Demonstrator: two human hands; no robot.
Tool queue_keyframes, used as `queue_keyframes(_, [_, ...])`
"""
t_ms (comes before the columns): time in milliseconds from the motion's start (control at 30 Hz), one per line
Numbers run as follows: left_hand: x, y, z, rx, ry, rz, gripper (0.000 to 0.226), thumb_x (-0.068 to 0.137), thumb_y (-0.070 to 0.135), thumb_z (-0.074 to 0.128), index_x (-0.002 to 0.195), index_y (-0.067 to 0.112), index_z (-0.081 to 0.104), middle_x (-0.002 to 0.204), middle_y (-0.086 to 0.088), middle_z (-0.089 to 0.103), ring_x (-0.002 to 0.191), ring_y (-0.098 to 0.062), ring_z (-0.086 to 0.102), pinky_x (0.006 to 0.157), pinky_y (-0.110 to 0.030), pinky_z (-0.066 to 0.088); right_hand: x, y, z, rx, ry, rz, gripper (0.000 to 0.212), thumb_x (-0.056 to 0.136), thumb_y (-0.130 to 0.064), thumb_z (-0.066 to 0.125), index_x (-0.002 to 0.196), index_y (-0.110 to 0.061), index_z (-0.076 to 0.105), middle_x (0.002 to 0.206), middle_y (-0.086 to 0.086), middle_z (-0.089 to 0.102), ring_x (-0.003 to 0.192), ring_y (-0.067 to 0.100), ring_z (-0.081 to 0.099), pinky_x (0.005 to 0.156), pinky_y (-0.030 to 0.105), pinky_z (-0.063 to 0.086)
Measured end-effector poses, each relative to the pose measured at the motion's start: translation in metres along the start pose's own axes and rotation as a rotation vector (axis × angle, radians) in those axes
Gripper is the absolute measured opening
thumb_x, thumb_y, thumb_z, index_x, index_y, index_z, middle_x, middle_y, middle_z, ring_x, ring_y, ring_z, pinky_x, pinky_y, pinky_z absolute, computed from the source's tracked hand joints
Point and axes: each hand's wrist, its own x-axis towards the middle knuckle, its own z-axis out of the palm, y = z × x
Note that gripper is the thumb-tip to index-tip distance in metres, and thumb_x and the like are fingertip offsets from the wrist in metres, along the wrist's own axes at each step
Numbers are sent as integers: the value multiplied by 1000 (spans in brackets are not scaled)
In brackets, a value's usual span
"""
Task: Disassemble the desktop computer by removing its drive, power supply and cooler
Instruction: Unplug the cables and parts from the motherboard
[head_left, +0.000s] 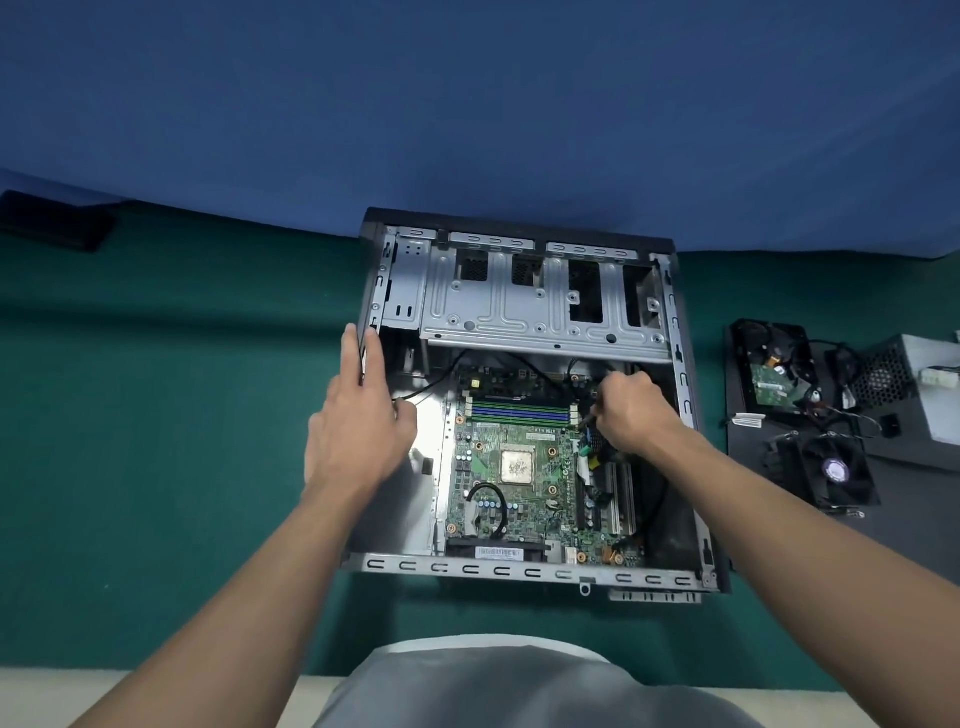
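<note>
The open desktop case (524, 569) lay on its side on a green mat (156, 415), in the middle of the view. Its motherboard (519, 512) faced up, and the bare processor (518, 466) sat at the board's centre, smeared with old paste. The empty steel drive cage (498, 312) filled the case's 12 o'clock end, just beyond the memory slots (522, 410).

The left hand (358, 431) rested at the case's 9 o'clock wall. Its fingers were straight and laid up along the wall's edge, holding nothing. The right hand (631, 415) was at about 2 o'clock from the processor, just past the right end of the memory slots. It was curled tight with the knuckles up. The fingertips seemed to pinch a small dark connector (588, 417), though the hand hid most of it.

Out at 3 o'clock, well apart from the case, the removed parts lay together. The hard drive (774, 374) was circuit side up, and the cooler (834, 470) sat nearer the person with its fan upward. Both rested on a dark panel (748, 467). The grey power supply (930, 410) stood at the frame's edge, its cables trailing towards the drive.
</note>
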Motion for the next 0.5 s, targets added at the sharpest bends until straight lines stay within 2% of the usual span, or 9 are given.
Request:
queue_keyframes(67, [0, 0, 0, 0, 2, -3, 78, 93, 32, 49, 155, 18, 4, 163, 3, -8, 116, -33, 52, 75, -43, 47, 1, -1, 2, -52, -56, -1, 11, 91, -11, 51, 84, -5, 55, 92, 16, 60, 77, 32, 56, 69, 38, 49])
queue_keyframes(167, [0, 0, 0, 6, 11, -8, 77, 92, 32, 49, 155, 18, 5, 163, 4, -7, 117, -34, 51, 75, -44, 46, 3, 0, 7, -82, -126, 30, 18, 96, -21, 42, 88, -9, 53, 96, 11, 61, 86, 32, 60, 78, 41, 51])
queue_keyframes(267, [0, 0, 1, 6, 12, -9, 78, 92, 33, 49, 155, 18, 6, 163, 5, -6, 117, -34, 51, 77, -45, 47, 6, 0, 10, -65, -156, 50, 17, 97, -20, 41, 89, -9, 52, 96, 10, 59, 87, 30, 60, 81, 41, 50])
queue_keyframes(500, [0, -1, 1, 6, 12, -15, 78, 92, 34, 50, 155, 19, 6, 163, 5, -7, 119, -35, 51, 79, -46, 48, 6, -3, 3, -182, -164, -65, 22, 88, -3, 42, 67, -11, 43, 70, 5, 49, 70, 24, 52, 63, 35, 39])
